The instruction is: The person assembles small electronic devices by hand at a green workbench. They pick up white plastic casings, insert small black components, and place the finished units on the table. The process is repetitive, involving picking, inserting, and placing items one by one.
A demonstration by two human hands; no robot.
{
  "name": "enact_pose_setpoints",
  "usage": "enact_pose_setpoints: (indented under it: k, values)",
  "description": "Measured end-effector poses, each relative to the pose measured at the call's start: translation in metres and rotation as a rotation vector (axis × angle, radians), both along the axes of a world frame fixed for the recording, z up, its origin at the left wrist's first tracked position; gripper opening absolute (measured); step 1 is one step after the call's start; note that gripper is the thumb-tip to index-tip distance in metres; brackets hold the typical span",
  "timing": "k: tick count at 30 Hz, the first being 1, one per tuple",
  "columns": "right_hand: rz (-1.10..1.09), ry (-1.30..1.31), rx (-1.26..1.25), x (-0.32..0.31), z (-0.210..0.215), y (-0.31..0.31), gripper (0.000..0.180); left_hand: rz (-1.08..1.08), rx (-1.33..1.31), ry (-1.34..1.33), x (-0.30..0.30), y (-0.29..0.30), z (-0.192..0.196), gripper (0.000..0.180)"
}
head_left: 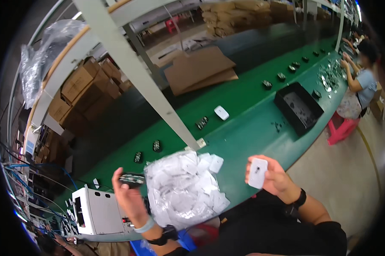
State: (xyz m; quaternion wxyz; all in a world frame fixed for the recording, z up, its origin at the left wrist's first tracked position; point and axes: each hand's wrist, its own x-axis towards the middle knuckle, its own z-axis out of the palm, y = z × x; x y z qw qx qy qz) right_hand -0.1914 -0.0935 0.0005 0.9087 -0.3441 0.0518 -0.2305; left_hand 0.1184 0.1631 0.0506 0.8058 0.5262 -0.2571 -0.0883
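My left hand (129,199) grips a small black assembly (132,180) with pale metallic parts on it, raised left of a clear plastic bag. In my right hand (277,179) is a white rounded rectangular plastic cover (258,173), with a small dark spot near its middle, held between thumb and fingers. Between the two hands lies the clear plastic bag (181,209), full of similar white pieces. One loose white piece (216,164) rests at its upper right edge. My hands are apart, and the held things do not touch each other.
A white machine (103,213) stands left of the bag. Black assemblies (157,146) and a white cover (221,112) line the green bench. At right sits a black bin (299,112); beyond it a co-worker (363,81) sits by scattered shiny parts (330,77). A post (137,72) rises ahead.
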Motion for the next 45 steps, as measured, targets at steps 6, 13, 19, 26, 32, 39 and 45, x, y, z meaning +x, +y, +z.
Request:
enact_pose_setpoints:
  k: [6, 13, 19, 26, 32, 39, 45]
  values:
    - [0.039, 0.141, -0.101, -0.01, -0.005, -0.006, 0.052, -0.462, 0.23, 0.19, -0.148, -0.098, -0.02, 0.047]
    - [-0.053, 0.159, -0.229, -0.045, -0.011, -0.049, 0.052, -0.614, 0.553, -0.266, -0.194, -0.183, 0.0, 0.039]
    - [-0.096, 0.185, -0.187, -0.069, -0.019, -0.094, 0.053, -0.628, 0.617, -0.183, -0.223, -0.241, -0.011, 0.04]
    - [-0.097, 0.212, -0.175, -0.075, -0.038, -0.141, 0.052, -0.609, 0.664, -0.178, -0.232, -0.282, -0.032, 0.044]
    - [-0.247, 0.297, -0.618, -0.051, -0.039, -0.16, 0.051, -0.335, 0.431, 0.366, -0.243, -0.283, -0.054, 0.042]
    - [-0.412, 0.277, -1.0, -0.003, -0.053, -0.143, 0.041, -0.107, 0.333, 0.517, -0.227, -0.264, -0.076, 0.037]
    - [-0.238, 0.338, -1.171, 0.042, -0.054, -0.148, 0.031, -0.119, 0.362, 0.456, -0.19, -0.247, -0.098, 0.033]
